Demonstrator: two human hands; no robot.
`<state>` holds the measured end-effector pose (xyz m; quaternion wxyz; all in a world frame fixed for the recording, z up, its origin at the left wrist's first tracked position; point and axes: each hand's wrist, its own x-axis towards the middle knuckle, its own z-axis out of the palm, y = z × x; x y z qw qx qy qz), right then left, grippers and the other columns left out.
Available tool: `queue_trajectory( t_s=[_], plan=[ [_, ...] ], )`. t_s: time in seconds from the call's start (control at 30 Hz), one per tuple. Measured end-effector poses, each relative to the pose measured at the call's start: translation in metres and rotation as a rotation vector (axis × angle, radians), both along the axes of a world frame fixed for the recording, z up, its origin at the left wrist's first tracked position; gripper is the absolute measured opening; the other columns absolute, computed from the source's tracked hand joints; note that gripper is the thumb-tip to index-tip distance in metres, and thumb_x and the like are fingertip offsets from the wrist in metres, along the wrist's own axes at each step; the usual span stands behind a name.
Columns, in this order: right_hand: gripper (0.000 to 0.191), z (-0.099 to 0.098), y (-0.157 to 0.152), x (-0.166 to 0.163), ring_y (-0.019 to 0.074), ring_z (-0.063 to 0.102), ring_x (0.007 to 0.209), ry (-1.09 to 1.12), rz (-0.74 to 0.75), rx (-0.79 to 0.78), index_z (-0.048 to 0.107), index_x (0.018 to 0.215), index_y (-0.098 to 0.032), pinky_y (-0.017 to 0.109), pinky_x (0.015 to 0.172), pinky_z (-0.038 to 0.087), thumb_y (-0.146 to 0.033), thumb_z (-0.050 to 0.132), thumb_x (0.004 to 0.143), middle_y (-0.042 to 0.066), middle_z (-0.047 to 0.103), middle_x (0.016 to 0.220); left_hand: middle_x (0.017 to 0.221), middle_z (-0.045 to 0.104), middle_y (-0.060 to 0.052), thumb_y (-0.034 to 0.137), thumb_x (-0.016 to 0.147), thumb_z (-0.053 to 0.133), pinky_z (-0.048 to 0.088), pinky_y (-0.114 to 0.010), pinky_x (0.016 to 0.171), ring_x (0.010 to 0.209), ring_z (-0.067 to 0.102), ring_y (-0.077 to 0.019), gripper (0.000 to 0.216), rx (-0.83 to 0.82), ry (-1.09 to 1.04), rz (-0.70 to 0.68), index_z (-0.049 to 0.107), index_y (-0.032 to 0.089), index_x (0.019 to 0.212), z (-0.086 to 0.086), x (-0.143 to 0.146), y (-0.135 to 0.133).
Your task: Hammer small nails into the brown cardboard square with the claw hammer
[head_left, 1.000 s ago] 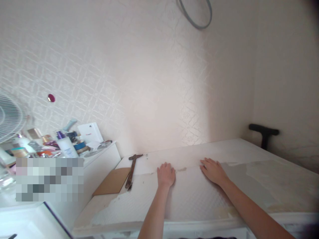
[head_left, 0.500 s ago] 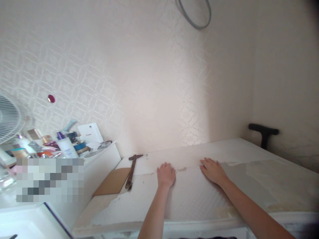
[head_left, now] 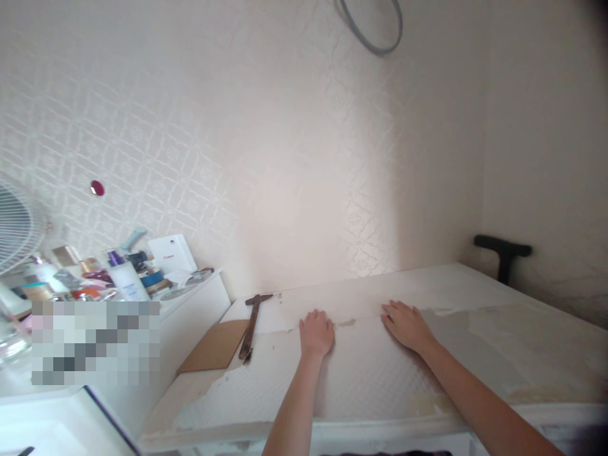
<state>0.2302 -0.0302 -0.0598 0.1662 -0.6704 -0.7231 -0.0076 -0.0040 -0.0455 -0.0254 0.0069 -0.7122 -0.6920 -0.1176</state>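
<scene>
Both of my hands rest palm down on a worn white tabletop with peeling patches. My left hand lies near the middle, its fingers stretched toward the wall and holding nothing. Farther right, my right hand is flat with its fingers spread, also free of any object. To the left of my left hand lies a hammer with a dark wooden handle, its head toward the wall. Its handle touches or overlaps a brown board at the tabletop's left side.
A white cabinet adjoins the left side, crowded with bottles, jars and a white box. A fan stands at far left. Behind the right edge rises a black T-shaped handle. A grey loop hangs on the wall.
</scene>
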Motion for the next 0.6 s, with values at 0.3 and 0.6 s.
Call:
queue_trajectory(
  t_s=[0.3,0.6],
  plan=[
    [0.049,0.0002,-0.0007,0.0002,0.028,0.038,0.132,0.001,-0.009,0.002,0.055,0.13,-0.015,0.053,0.106,0.025,-0.033,0.029,0.092,0.016,0.046,0.141,0.143,0.045,-0.012,0.032,0.094,0.029,0.024,-0.047,0.112,0.134,0.037,-0.0251,0.043,-0.005,-0.009,0.01,0.053,0.016,0.126,0.0027,0.0016,-0.0019],
    [0.048,-0.0001,0.0001,0.0011,0.028,0.037,0.132,0.002,-0.001,0.006,0.056,0.129,-0.015,0.052,0.106,0.025,-0.033,0.031,0.092,0.016,0.047,0.141,0.143,0.044,-0.012,0.033,0.094,0.029,0.023,-0.047,0.112,0.134,0.036,-0.0254,0.045,-0.008,-0.012,0.003,0.051,0.017,0.129,-0.0017,0.0,0.0016]
  ],
)
